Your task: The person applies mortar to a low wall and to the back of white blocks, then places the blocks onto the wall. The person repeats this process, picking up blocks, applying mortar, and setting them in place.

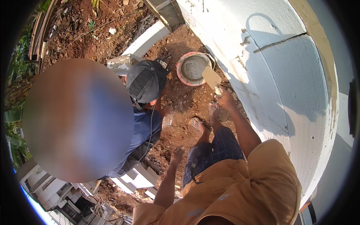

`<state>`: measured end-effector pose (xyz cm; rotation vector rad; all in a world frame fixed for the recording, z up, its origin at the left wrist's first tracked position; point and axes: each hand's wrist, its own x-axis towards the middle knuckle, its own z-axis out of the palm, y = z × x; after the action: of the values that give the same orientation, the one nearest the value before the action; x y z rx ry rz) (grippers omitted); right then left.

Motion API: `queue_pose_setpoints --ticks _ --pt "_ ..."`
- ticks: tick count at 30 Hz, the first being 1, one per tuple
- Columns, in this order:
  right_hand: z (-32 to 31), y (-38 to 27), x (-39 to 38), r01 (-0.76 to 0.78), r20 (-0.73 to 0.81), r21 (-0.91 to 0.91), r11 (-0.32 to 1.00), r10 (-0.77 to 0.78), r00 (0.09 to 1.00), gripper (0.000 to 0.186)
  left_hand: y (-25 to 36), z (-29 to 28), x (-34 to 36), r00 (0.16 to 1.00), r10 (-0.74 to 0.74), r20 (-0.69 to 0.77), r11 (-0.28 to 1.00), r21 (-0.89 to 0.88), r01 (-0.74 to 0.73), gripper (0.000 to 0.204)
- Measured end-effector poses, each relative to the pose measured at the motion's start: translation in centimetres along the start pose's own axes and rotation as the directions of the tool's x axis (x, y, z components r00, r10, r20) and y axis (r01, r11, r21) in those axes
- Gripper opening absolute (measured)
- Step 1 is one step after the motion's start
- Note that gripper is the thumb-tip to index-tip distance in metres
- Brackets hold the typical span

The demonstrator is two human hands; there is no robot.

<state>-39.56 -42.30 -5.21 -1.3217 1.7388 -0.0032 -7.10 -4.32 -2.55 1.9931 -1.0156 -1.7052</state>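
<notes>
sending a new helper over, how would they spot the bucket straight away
Find the big white wall on the right. Near its foot, on reddish soil, is the bucket, by the trowel in the right hand. Its round pinkish rim around grey mix sets it apart.

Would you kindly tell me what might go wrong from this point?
Wet grey mix might drip off the trowel in the right hand onto the sandalled feet nearby. The bucket could tip if knocked, since it stands on rough soil. The co-worker in the dark cap is close by, so the two might bump.
</notes>
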Motion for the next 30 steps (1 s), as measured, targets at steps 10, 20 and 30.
queue_pose_setpoints --ticks 10,20,30 --pt "9.1 -2.5 21.9 0.261 0.102 -0.633 0.729 -0.256 0.961 0.024 3.4 6.4 2.3 0.987 0.006 -0.161 0.96 0.276 0.04 0.058" --pt "21.7 -0.1 32.8 -0.074 0.247 -0.332 0.941 0.162 0.955 0.032 -3.3 6.3 0.1 0.901 -0.337 -0.273 0.94 -0.048 0.337 0.07" --pt "18.9 1.5 32.7 0.0 0.085 -0.553 0.833 0.056 0.995 0.029 0.1 10.6 4.4 0.916 -0.347 -0.2 0.918 0.129 0.376 0.081"
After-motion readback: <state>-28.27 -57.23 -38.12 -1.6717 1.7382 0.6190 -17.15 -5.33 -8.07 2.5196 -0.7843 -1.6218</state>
